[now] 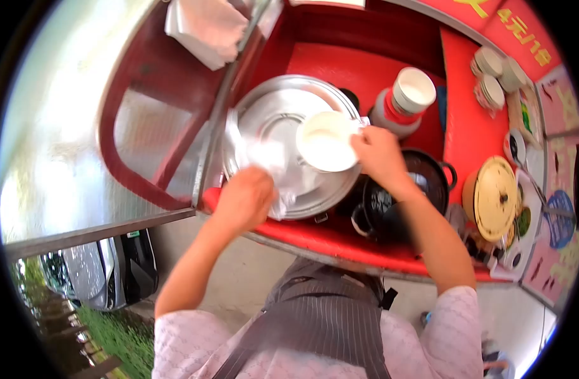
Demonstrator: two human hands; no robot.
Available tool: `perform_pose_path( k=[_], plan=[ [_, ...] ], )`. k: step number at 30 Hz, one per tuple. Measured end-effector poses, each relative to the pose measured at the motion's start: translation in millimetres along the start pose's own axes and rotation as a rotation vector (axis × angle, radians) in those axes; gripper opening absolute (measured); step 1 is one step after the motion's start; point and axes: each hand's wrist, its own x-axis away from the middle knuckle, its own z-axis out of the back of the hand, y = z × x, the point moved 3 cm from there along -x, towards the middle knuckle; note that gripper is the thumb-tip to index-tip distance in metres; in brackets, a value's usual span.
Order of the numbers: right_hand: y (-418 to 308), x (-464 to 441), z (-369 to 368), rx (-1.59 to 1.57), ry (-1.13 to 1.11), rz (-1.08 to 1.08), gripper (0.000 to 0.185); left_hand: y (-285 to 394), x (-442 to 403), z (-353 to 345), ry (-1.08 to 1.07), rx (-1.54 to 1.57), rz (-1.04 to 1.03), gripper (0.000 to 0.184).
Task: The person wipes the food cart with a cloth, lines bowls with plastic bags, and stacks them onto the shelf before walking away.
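Observation:
Over a large round metal lid [280,117], my right hand [379,155] grips a white paper bowl [328,140] by its right rim. The bowl's opening faces the camera. My left hand [245,197] is closed on a thin clear plastic bag [264,155], which is blurred by motion and spreads above the lid's left part. The bag is left of the bowl, with a small gap between them.
Right of the lid stand a black pot [406,202] and a red and white container topped by stacked bowls [414,90]. Farther right are a yellow lidded pot [495,199], more wrapped bowls [490,91] and a ladle [517,150]. A metal-edged glass panel [55,126] is at left.

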Motion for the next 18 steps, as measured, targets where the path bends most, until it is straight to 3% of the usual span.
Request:
perform_pose_path(
  k=[2, 3, 5, 8, 9, 11, 12, 13, 15, 16, 17, 18],
  plan=[
    [4.1, 10.9, -40.8, 0.006, -0.040, -0.089, 0.039, 23.6, 36.7, -9.9, -0.107, 0.389, 0.049, 0.016],
    [0.6, 16.6, -51.6, 0.009, -0.078, -0.121, 0.043, 33.7, 53.4, -14.8, -0.124, 0.413, 0.032, 0.016],
    [-10.4, 31.8, -59.7, -0.036, -0.111, -0.201, 0.050, 40.0, 84.0, -32.8, -0.281, 1.127, 0.532, 0.020],
    [-16.2, 73.4, -59.0, -0.169, -0.011, -0.166, 0.054, 42.3, 112.4, -65.2, -0.411, 1.402, 0.637, 0.025],
    [-17.8, 90.8, -55.3, -0.281, 0.029, -0.129, 0.052, 46.1, 112.0, -66.7, -0.431, 1.405, 0.620, 0.025],
    [-21.9, 139.3, -55.1, -0.631, -0.118, -0.149, 0.031, 56.9, 109.7, -68.5, -0.499, 1.482, 0.581, 0.026],
    [-12.5, 165.5, -61.0, -0.657, -0.215, -0.007, 0.036, 56.6, 114.1, -79.5, -0.572, 1.488, 0.596, 0.027],
    [-19.7, 197.2, -59.7, -0.781, -0.338, -0.104, 0.058, 60.8, 112.5, -75.7, -0.625, 1.491, 0.560, 0.027],
    [-23.4, 247.2, -57.9, -0.636, -0.403, -0.092, 0.090, 75.1, 95.3, -68.6, -0.644, 1.410, 0.527, 0.032],
    [-24.4, 269.6, -63.9, -0.512, -0.310, -0.065, 0.093, 61.8, 104.4, -90.9, -0.653, 1.245, 0.392, 0.027],
    [-20.6, 291.3, -69.3, -0.383, -0.196, -0.067, 0.092, 70.7, 96.8, -84.9, -0.687, 1.237, 0.418, 0.026],
    [-18.1, 310.6, -74.0, -0.361, -0.113, -0.095, 0.074, 71.9, 96.4, -84.6, -0.663, 1.141, 0.323, 0.032]
  ],
)
